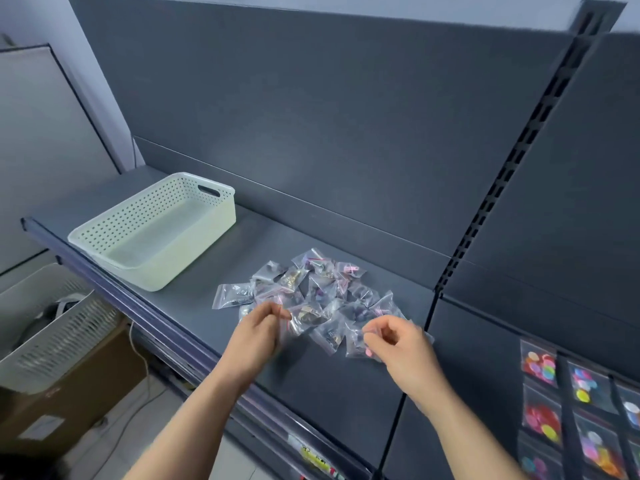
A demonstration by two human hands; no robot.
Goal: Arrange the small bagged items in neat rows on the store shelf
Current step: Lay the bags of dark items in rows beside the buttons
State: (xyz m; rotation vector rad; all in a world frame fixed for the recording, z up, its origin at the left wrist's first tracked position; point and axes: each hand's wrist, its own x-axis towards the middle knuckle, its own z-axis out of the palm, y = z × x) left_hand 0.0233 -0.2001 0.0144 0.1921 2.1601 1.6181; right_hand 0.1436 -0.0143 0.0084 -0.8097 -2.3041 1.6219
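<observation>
The grey shelf (329, 382) carried the small bags (311, 296) in a loose, unsorted heap towards its front edge, with a white basket (156, 230) to the left. The heap lay just beyond both hands. The left hand (258, 332) pinched a bag at its near-left fringe and the right hand (401, 348) pinched one at its near-right.

blocked: white perforated plastic basket (194, 258) centre left; heap of small clear plastic bags (311, 296) mid-frame | free: bare dark grey metal shelf deck (329, 393) lower centre, plus gap between basket and heap
</observation>
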